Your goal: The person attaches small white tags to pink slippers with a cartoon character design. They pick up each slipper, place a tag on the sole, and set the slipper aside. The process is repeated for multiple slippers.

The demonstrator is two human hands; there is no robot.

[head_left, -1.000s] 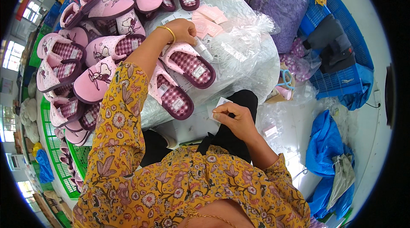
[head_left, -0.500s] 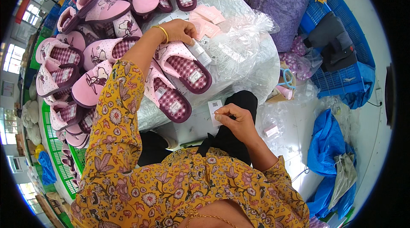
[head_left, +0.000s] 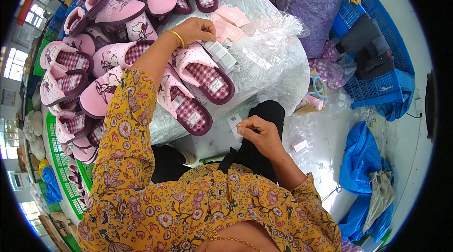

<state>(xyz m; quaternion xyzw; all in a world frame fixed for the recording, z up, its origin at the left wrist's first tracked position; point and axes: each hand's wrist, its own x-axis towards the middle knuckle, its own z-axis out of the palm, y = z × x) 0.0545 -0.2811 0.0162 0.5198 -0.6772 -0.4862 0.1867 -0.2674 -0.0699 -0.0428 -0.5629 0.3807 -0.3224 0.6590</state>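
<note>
Between the thumb and fingers of my right hand (head_left: 261,135) is a small white tag (head_left: 233,125) with a printed square code, held above my knee. My left hand (head_left: 196,31) reaches over the table, a gold bangle at its wrist. Its fingers are bent together at the edge of a bundle of small white tags (head_left: 221,56); whether they pinch one is hidden. Just below that hand lies a pair of pink slippers, the right slipper (head_left: 203,75) and the left slipper (head_left: 186,108), with dark red checked insoles. Pink cards (head_left: 231,21) lie beyond the bundle.
More pink slippers (head_left: 113,13) are piled on the left and far side. Clear plastic film (head_left: 269,49) covers the table. To the right stand a bag of purple pieces (head_left: 306,11) and a blue crate (head_left: 377,89) with dark cloth. A green crate (head_left: 59,157) is at the left.
My left hand has drawn slightly up and left, showing more of the white tag bundle. The tag in my right hand has tilted and shifted a little left and down.
</note>
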